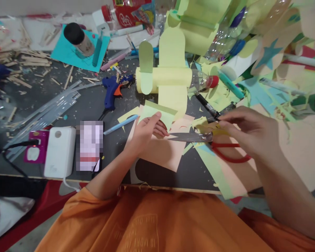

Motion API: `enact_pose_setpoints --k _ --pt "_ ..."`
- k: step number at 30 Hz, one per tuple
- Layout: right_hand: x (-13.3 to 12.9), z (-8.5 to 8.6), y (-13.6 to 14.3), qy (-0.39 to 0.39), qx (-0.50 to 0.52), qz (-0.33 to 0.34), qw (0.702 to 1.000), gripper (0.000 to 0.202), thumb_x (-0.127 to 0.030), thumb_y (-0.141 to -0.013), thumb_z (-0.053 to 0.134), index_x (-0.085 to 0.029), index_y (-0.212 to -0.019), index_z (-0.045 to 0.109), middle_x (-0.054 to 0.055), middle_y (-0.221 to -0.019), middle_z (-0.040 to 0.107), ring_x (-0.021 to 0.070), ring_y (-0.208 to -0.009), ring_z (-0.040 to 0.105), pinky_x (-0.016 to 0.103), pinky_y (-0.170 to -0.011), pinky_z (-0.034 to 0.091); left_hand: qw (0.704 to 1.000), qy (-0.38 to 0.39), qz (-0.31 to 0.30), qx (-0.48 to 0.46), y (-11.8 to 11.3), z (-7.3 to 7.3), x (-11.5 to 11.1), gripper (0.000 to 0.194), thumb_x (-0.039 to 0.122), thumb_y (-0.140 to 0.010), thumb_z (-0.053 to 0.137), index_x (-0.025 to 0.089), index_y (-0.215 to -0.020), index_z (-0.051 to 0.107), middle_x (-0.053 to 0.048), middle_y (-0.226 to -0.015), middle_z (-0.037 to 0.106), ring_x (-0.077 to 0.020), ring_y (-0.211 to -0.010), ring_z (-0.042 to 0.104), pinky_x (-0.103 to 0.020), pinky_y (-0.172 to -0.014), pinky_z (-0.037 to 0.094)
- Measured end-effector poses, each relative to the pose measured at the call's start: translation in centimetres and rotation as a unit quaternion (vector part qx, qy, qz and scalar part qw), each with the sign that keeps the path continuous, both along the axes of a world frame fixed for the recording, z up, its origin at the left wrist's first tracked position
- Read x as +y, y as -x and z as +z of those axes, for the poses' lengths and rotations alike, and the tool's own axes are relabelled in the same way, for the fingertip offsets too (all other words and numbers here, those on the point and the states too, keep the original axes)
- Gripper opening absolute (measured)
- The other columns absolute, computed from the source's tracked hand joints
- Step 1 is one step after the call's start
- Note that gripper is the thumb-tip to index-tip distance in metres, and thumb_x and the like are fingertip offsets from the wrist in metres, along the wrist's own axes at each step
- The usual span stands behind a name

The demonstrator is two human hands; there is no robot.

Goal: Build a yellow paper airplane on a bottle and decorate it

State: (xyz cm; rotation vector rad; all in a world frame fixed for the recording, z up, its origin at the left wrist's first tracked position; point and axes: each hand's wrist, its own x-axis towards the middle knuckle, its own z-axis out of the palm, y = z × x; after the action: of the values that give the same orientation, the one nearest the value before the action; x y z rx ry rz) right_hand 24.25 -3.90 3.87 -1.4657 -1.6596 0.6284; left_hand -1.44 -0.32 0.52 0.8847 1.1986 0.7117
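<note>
My left hand [148, 131] pinches a folded piece of pale green paper [157, 113] between thumb and fingers, above a pink sheet [170, 155]. My right hand [248, 129] hovers over the red-handled scissors [227, 145], whose blades point left toward my left hand. Its thumb and fingertips are drawn together near the end of a black marker [207, 106]; whether they grip anything is unclear. Beyond my hands lies a bottle wrapped in yellow paper [168, 80], with wing-like paper strips and a red cap.
To the left are a blue glue gun [111, 89], glue sticks [47, 113], a phone [90, 145], a white power bank [60, 152] and a light blue pen [120, 124]. A dark-capped jar [80, 40] stands behind. Paper scraps and plastic bottles crowd the right.
</note>
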Motion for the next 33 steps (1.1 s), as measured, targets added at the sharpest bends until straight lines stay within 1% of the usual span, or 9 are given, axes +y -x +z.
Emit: enact_pose_setpoints --k 6,10,13,16,20,24,28,30,33 --pt "-3.3 0.0 -5.1 0.114 -0.221 0.03 0.968 0.017 -0.023 -0.09 0.061 -0.03 -0.103 0.068 0.007 -0.083 0.074 0.0203 -0.064 0.067 0.035 -0.059 0.053 1.0 0.009 0.001 -0.012 -0.2 0.2 0.2 0.062 0.076 -0.072 0.067 0.018 -0.051 0.061 -0.008 -0.052 0.068 -0.0146 -0.049 0.068 -0.022 -0.05 0.054" --pt "-4.9 -0.4 -7.1 0.056 -0.385 0.177 0.904 0.035 -0.014 -0.094 0.051 -0.029 -0.125 0.057 0.019 -0.122 0.07 0.0333 -0.111 0.069 0.048 -0.089 0.057 1.0 0.012 0.017 -0.007 -0.3 0.1 0.3 0.062 0.076 -0.075 0.064 0.017 -0.053 0.06 -0.009 -0.053 0.068 -0.0151 -0.05 0.069 -0.022 -0.05 0.054" --pt "-5.1 -1.2 -6.8 0.056 -0.452 0.218 0.864 0.056 -0.007 -0.089 0.05 -0.025 -0.142 0.049 0.022 -0.128 0.066 0.0353 -0.119 0.064 0.049 -0.092 0.057 1.0 0.018 0.019 0.001 -0.3 0.0 0.3 0.062 0.074 -0.079 0.06 0.018 -0.052 0.057 -0.008 -0.052 0.067 -0.0154 -0.05 0.069 -0.022 -0.05 0.054" --pt "-4.3 -1.9 -5.6 0.022 -0.508 0.232 0.829 0.056 -0.009 -0.091 0.05 -0.024 -0.145 0.051 0.021 -0.116 0.068 0.0375 -0.114 0.063 0.051 -0.092 0.055 0.999 0.026 0.019 0.013 -0.3 -0.1 0.4 0.062 0.073 -0.082 0.056 0.019 -0.052 0.054 -0.008 -0.052 0.067 -0.015 -0.05 0.068 -0.023 -0.05 0.054" --pt "-3.7 -2.3 -4.5 0.018 -0.48 0.209 0.852 0.054 -0.013 -0.088 0.053 -0.028 -0.14 0.058 0.015 -0.094 0.064 0.0305 -0.087 0.064 0.038 -0.066 0.054 0.999 0.023 0.023 0.017 -0.2 -0.2 0.4 0.059 0.069 -0.084 0.056 0.019 -0.052 0.056 -0.008 -0.054 0.068 -0.0142 -0.049 0.067 -0.023 -0.051 0.055" --pt "-4.8 -1.9 -5.0 0.067 -0.425 0.173 0.886 0.044 -0.027 -0.092 0.053 -0.034 -0.136 0.058 0.013 -0.099 0.065 0.027 -0.076 0.065 0.029 -0.042 0.036 0.999 0.015 0.037 0.007 0.0 -0.1 0.4 0.057 0.067 -0.082 0.061 0.019 -0.052 0.057 -0.008 -0.053 0.068 -0.0144 -0.049 0.067 -0.024 -0.052 0.056" --pt "-6.2 -0.6 -6.0 0.215 -0.246 0.14 0.935 0.047 -0.024 -0.096 0.05 -0.043 -0.138 0.049 0.012 -0.127 0.067 0.0255 -0.09 0.073 0.032 -0.059 0.055 0.999 0.015 0.039 0.012 0.1 0.0 0.4 0.059 0.069 -0.079 0.064 0.018 -0.051 0.058 -0.009 -0.053 0.068 -0.0149 -0.048 0.066 -0.025 -0.051 0.055" --pt "-6.4 0.3 -5.7 0.265 -0.162 0.118 0.943 0.034 -0.027 -0.095 0.056 -0.042 -0.125 0.055 0.012 -0.119 0.07 0.0278 -0.096 0.074 0.035 -0.07 0.059 0.999 0.014 0.036 0.015 0.1 0.0 0.4 0.059 0.069 -0.08 0.064 0.017 -0.051 0.059 -0.01 -0.054 0.069 -0.0153 -0.048 0.066 -0.026 -0.052 0.055" --pt "-6.5 1.5 -4.1 0.345 -0.108 0.096 0.928 0.024 -0.046 -0.091 0.065 -0.039 -0.113 0.056 0.007 -0.088 0.069 0.0273 -0.073 0.07 0.038 -0.063 0.058 0.999 0.01 0.029 0.016 0.2 -0.1 0.4 0.059 0.069 -0.08 0.065 0.018 -0.051 0.06 -0.01 -0.052 0.068 -0.0159 -0.047 0.066 -0.027 -0.051 0.055"
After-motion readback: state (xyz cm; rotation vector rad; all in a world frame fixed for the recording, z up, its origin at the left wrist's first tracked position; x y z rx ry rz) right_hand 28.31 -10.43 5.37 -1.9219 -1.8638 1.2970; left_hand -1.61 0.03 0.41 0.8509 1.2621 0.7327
